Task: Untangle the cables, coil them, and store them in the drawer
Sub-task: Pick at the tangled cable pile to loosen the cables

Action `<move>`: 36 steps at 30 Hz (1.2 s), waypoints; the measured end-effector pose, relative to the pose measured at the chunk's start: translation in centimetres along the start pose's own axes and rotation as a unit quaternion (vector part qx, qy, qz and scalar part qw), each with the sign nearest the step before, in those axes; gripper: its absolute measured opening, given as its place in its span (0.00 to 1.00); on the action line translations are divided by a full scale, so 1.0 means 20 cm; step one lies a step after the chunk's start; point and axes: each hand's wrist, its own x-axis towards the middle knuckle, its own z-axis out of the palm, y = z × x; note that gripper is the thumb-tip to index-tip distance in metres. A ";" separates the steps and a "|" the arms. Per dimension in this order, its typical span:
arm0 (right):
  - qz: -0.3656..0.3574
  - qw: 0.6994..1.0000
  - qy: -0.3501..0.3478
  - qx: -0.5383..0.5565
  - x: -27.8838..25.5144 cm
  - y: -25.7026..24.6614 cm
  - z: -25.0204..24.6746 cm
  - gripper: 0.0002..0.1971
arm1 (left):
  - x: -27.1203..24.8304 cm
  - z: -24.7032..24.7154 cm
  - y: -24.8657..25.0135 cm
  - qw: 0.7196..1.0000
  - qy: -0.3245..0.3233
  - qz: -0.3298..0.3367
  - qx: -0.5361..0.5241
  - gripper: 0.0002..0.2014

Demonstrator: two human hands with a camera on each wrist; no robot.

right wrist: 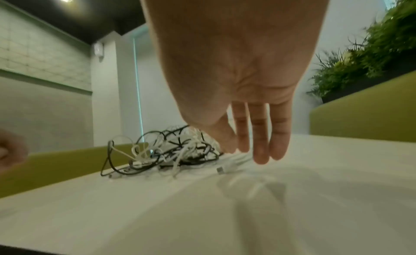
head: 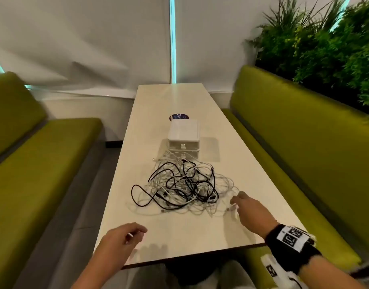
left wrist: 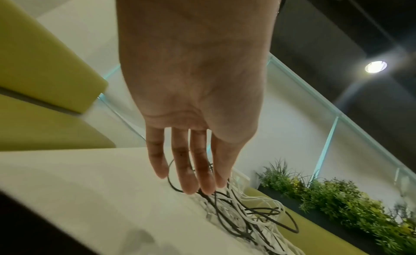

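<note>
The right hand is being held low over the table, at the right edge of the cable pile, with its fingers almost straight and slightly apart; nothing is being gripped by it, and a white plug is lying on the table just under the fingertips. The left hand is being kept near the front edge of the table, apart from the pile, with the fingers relaxed and holding nothing. The tangled cables, black ones and white ones mixed together, are lying in one loose heap in the middle of the table. Just behind them a small white drawer box is standing, and both of its drawers are seen closed. The cables are judged to be light, thin and soft, so they will probably be bending and sliding easily, and one pulled strand may be dragging the whole heap with it. A good place for taking hold is judged to be the free plug end near the right hand, because it is stiff and it is lying outside the knot. Green benches are standing on both sides, and plants are seen behind the right one.
</note>
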 end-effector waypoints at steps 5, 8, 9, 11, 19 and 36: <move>0.011 0.999 -0.016 -0.033 0.12 -0.03 0.03 0.11 | 0.11 0.03 0.13 0.999 -0.014 0.051 -0.003 0.11; 0.000 0.997 0.018 -0.076 0.15 -0.03 0.02 0.09 | 0.17 0.04 0.18 0.997 -0.015 0.068 -0.013 0.09; -0.004 0.996 0.055 -0.068 0.16 -0.03 -0.01 0.09 | 0.19 0.05 0.20 0.997 -0.017 0.076 -0.023 0.08; -0.008 0.991 0.128 -0.036 0.16 -0.06 -0.08 0.07 | 0.24 0.05 0.24 0.995 -0.020 0.085 -0.046 0.09; -0.179 0.932 0.250 0.190 0.22 -0.36 -0.35 0.08 | 0.47 0.07 0.49 0.976 0.012 0.119 -0.182 0.14; -0.157 0.945 0.097 0.272 0.36 -0.50 -0.12 0.22 | 0.59 0.08 0.50 0.828 0.105 0.012 -0.551 0.23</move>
